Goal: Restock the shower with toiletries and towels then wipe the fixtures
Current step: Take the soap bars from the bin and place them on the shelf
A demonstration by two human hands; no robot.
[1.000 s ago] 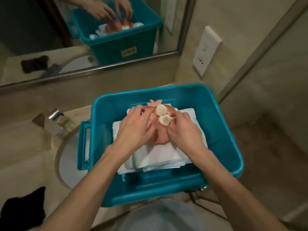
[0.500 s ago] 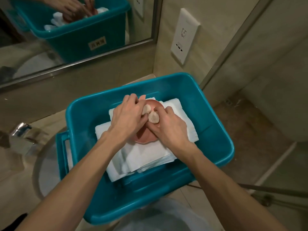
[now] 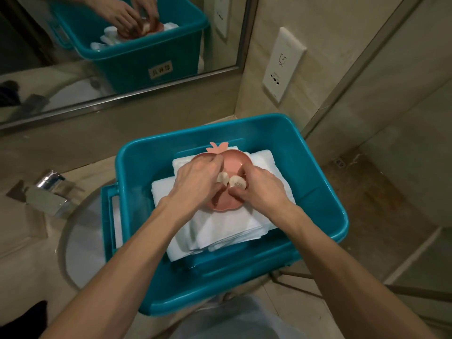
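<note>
1. My left hand [image 3: 195, 184] has its fingers curled down into the pink dish [image 3: 232, 159] and pinches the first soap [image 3: 223, 177], a small white round that peeks out from under my fingertips.
2. My right hand [image 3: 263, 188] is curled the same way round the second soap [image 3: 237, 184], with thumb and fingers closed on its edge. The two soaps lie side by side, almost touching.
3. A second ago both soaps sat bare at the far part of the dish, close together, and my hands only flanked them. Half a second ago my fingers were closing in. Now each hand holds one, nearer the dish's middle.
4. The dish (apple-shaped, with a leaf tab pointing away from me) rests on the folded white towels [image 3: 227, 226], which are stacked inside the teal bin [image 3: 325, 192] — dish and towels are where they were before.
5. The bin stands on the counter, partly over the sink basin [image 3: 78, 241], with the chrome tap [image 3: 49, 192] to its left.
6. My view has swung right since a second ago — more of the wall socket [image 3: 283, 64] shows, at upper right. The mirror [image 3: 73, 77] shows the bin's labelled side and my hands reflected.
</note>
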